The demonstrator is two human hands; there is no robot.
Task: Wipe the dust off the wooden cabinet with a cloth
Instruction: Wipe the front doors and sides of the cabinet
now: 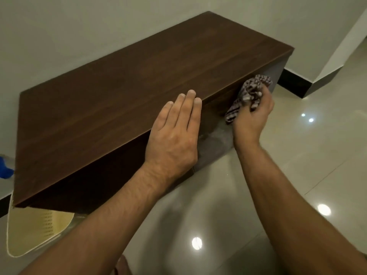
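Blue object (6, 167) at far left edge, partly cut off, beside the cabinet's left end. Below it, cream basket (33, 231) on the floor (297, 155), tucked under the cabinet's near left corner. Dark wooden cabinet (119, 92) against the wall (79, 26), top bare, running from lower left to upper right. Left hand (174, 133) flat and open, palm down over the front edge of the top, fingers (188, 104) together, reaching onto the top surface. Patterned cloth (250, 94) bunched against the cabinet's front face, just under the front edge, near the right end; one tail hanging down to the left. Right hand (252, 116) closed round the cloth, pressing it to the front face. Glossy tiled floor at right, with bright light spots. Dark skirting (294, 84) along the wall past the cabinet's right end.
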